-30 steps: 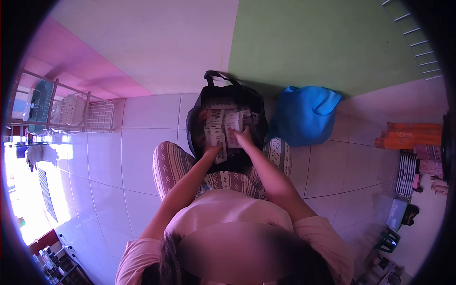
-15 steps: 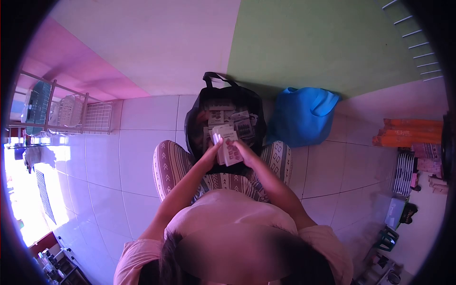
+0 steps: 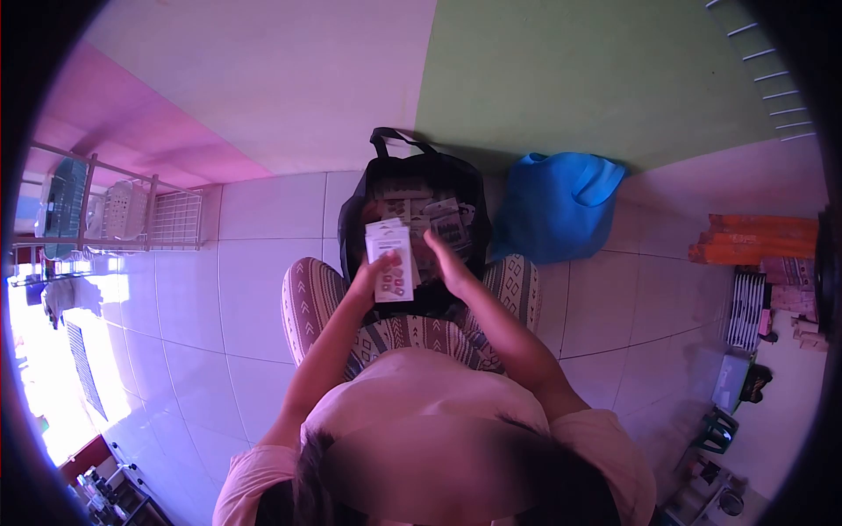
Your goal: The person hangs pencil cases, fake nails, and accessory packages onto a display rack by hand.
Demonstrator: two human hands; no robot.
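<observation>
My left hand [image 3: 372,273] grips a small stack of white packets [image 3: 391,263], fanned a little at the top, with reddish items pictured or packed on the front one. To its right, my right hand [image 3: 445,261] is apart from the stack, fingers extended over the bag and holding nothing that shows. Both hands are above an open black bag [image 3: 353,219] between my knees. Inside the bag lie several more packets [image 3: 449,224], some with dark items. The bag's lower inside is dark and hard to make out.
A blue bag [image 3: 554,210] stands on the tiled floor [image 3: 267,289] right of the black one. Wire racks with baskets [image 3: 123,210] are at the left. Orange packs [image 3: 759,239], a white rack [image 3: 745,311] and a green stool [image 3: 719,430] are at the right.
The packet stack has moved left in my left hand. My right hand has let go of it and now stands apart on the right.
</observation>
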